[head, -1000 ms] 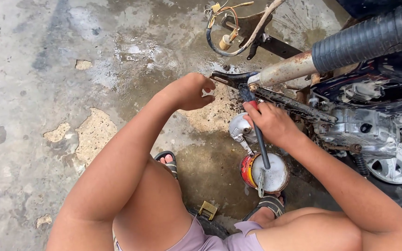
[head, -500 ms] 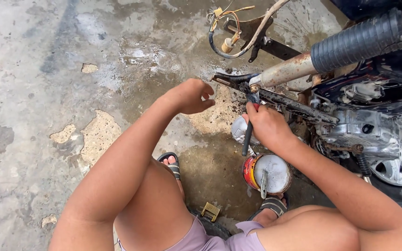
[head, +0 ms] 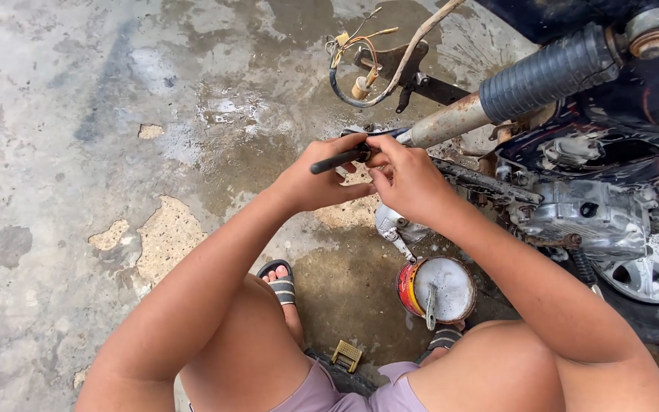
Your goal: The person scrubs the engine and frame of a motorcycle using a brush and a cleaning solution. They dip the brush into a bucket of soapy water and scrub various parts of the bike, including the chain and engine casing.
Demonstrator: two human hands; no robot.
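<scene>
Both the left hand (head: 316,183) and the right hand (head: 406,179) grip a slim black tool handle (head: 337,161), held level at the rusty metal tube (head: 444,122). Greasy fingers may slip; the open tin (head: 438,288) below could tip.

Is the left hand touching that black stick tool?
Touching. The head view shows the left hand with its fingers closed around the black tool, whose handle end sticks out past them; the right hand meets it too.
</scene>
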